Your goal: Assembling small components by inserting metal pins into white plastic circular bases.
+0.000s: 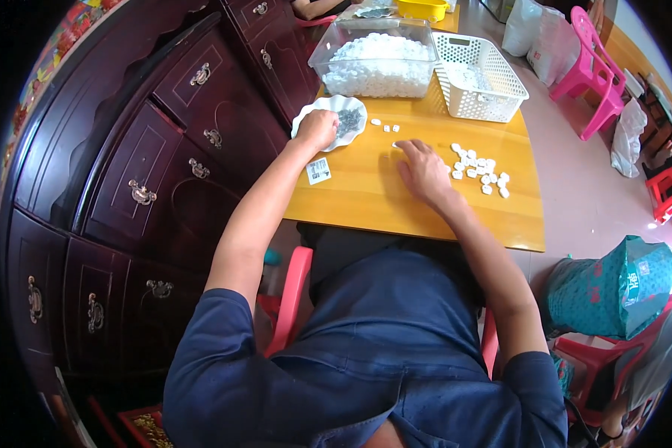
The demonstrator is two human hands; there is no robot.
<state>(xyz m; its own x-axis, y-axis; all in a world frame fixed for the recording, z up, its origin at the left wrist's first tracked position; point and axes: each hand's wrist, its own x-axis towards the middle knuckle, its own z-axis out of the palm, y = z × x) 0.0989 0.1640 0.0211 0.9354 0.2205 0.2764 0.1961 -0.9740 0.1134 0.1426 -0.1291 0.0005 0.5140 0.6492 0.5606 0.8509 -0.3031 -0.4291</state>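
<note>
My left hand [319,128] is over the left side of a white scalloped dish [361,110] holding many small dark-grey bits [346,122]. Its fingers are curled together, and whatever they pinch is hidden. On the table, my right hand [425,172] has its fingers forward and its thumb apart. Its leading fingertip touches a small white piece [394,145]. Just beyond lie a few similar white pieces [387,128] in a short row. To the right of that hand, several more white pieces [481,168] are scattered in a loose group.
Behind stand a clear bin [322,63] heaped with white pieces and a cream perforated basket [493,110]. A printed card [318,171] lies near the table's left edge. Dark drawers [194,134] border the left; a teal bag [597,291] sits at right. Another person's arm [317,7] shows at the back.
</note>
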